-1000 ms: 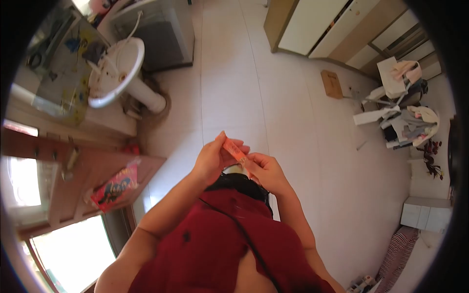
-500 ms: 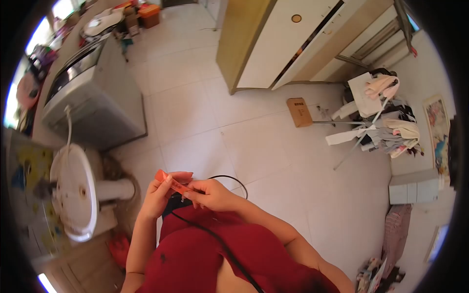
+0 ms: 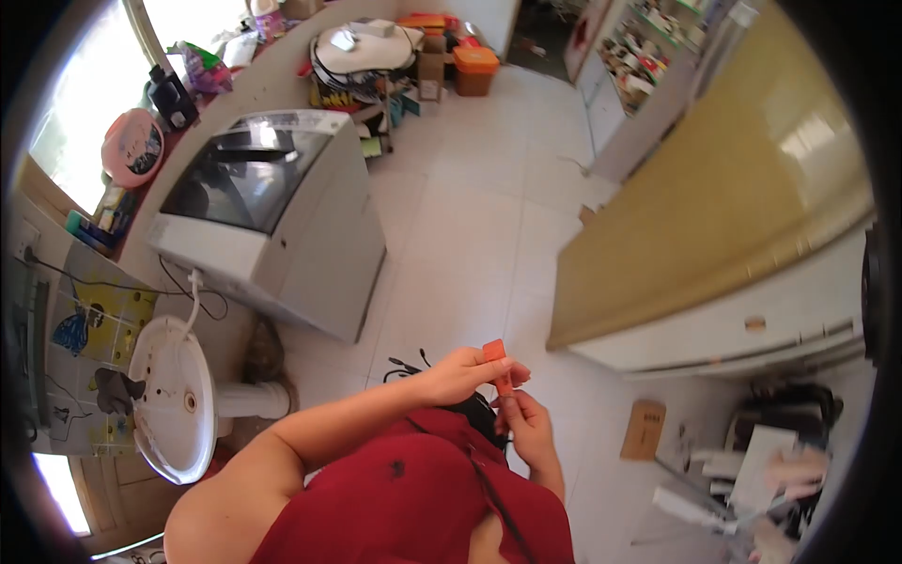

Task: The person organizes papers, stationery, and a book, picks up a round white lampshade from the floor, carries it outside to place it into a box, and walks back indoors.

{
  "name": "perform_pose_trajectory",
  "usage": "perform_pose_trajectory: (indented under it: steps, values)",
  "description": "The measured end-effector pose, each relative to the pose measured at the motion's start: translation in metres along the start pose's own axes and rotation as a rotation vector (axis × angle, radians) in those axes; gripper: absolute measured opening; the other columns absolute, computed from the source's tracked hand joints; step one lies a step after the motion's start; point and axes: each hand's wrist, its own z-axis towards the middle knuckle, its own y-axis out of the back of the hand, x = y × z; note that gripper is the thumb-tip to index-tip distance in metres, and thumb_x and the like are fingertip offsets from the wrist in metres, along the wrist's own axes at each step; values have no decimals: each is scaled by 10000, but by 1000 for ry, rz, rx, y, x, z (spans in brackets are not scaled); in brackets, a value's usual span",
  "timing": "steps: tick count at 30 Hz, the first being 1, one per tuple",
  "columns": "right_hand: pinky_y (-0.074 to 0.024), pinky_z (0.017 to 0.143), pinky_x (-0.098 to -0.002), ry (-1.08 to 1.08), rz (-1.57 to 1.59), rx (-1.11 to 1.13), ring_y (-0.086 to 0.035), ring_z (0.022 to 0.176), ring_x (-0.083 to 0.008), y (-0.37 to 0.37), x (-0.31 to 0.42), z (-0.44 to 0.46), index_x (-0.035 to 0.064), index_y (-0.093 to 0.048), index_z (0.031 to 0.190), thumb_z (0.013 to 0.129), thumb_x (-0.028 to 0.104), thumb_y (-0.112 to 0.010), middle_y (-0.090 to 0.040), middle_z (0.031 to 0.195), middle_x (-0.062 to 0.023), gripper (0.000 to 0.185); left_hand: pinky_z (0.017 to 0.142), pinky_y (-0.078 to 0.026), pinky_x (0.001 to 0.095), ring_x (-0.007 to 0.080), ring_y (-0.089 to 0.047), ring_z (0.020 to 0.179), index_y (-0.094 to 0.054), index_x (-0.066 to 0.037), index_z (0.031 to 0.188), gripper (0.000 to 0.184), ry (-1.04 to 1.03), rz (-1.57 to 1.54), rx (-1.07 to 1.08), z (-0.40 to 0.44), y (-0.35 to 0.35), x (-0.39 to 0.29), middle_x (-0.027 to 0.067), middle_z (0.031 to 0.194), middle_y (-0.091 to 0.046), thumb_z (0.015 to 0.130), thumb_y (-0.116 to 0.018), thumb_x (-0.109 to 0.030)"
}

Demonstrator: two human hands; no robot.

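Observation:
An orange-red flat strip (image 3: 495,352) is held in front of my body, standing nearly upright in the view. My left hand (image 3: 467,373) is closed on its upper part, the thumb lying across it. Just below, my right hand (image 3: 528,425) pinches the lower end between thumb and fingers. Printing or detail on the strip is too small to read, and the fingers cover part of it. Behind the hands, a black cable (image 3: 404,367) shows near the floor.
To the left stand a washing machine (image 3: 329,235) and a white pedestal sink (image 3: 209,414). A tall cabinet (image 3: 714,207) is on the right. A brown cardboard piece (image 3: 644,430) lies on the floor near a rack with clothes (image 3: 794,470). An orange bin (image 3: 475,73) stands farther back.
My view has turned left, so the washing machine and cabinet sit farther right in view. Both hands keep hold of the strip, which has swung from slanted to nearly upright.

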Motion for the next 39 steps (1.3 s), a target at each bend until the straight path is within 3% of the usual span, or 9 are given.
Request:
perform_pose_trajectory:
  steps: [4, 8, 10, 16, 22, 23, 30, 34, 39]
  values:
    - [-470, 612, -227, 66, -90, 130, -542, 657, -70, 67, 82, 147, 2, -635, 1044, 948, 120, -518, -640, 841, -35, 192, 1005, -385, 353, 200, -568, 1091, -629, 28, 1115, 419, -77, -91, -169, 93, 75, -52, 118, 1105, -651, 1012, -405, -312]
    - [-474, 608, -231, 113, -264, 302, -570, 694, -80, 92, 153, 314, -7, -631, 1063, 915, 87, -564, -642, 810, -38, 188, 967, -425, 335, 181, -578, 1071, -610, 28, 1159, 454, -156, -187, -371, 188, 186, -83, 110, 1066, -663, 1021, -368, -331]
    - [-476, 611, -233, 120, -338, 320, -576, 680, -87, 102, 175, 396, -7, -628, 1068, 912, 96, -572, -640, 787, -35, 195, 930, -453, 325, 179, -596, 1042, -609, 31, 1162, 454, -38, -225, -424, 236, 244, -104, 115, 1075, -660, 1018, -378, -333]
    - [-470, 601, -232, 47, -231, 174, -574, 641, -82, 136, 246, 594, -3, -619, 1042, 916, 134, -588, -640, 739, -41, 189, 955, -432, 334, 174, -598, 1020, -613, 18, 1150, 471, 24, -122, -206, 429, 425, -180, 98, 1029, -672, 1002, -409, -380]
    - [-471, 589, -226, 102, -170, 6, -583, 633, -82, 222, 320, 757, -2, -619, 1013, 908, 133, -605, -639, 733, -45, 171, 952, -431, 329, 160, -590, 1044, -668, 11, 1056, 396, 44, -7, -26, 621, 526, -270, 108, 1044, -676, 997, -455, -318]
    - [-471, 583, -224, 110, -150, -25, -584, 634, -80, 239, 334, 787, -5, -620, 1008, 909, 134, -606, -637, 733, -43, 171, 897, -449, 301, 127, -594, 948, -664, -23, 1086, 344, -7, 67, -37, 655, 542, -285, 68, 974, -686, 974, -508, -308]
    - [-445, 554, -216, 157, -189, -60, -549, 597, -59, 378, 435, 1030, 10, -637, 982, 917, 163, -606, -601, 659, -16, 169, 780, -485, 261, 112, -604, 865, -671, -11, 1068, 303, -96, 237, -121, 887, 658, -350, 63, 950, -686, 933, -589, -269]
    - [-432, 558, -244, 132, -377, 67, -530, 589, -79, 420, 516, 1166, 28, -646, 961, 916, 199, -603, -590, 656, -37, 182, 781, -490, 260, 112, -609, 863, -659, 23, 1055, 280, -74, 138, -248, 983, 740, -405, 65, 933, -682, 932, -588, -219]
    - [-438, 591, -274, 309, -447, 179, -523, 619, -134, 465, 585, 1347, 27, -638, 981, 902, 200, -612, -594, 714, -68, 192, 756, -488, 243, 91, -602, 831, -671, 25, 1000, 227, -108, -60, -329, 1119, 860, -431, 49, 913, -674, 930, -594, -177]
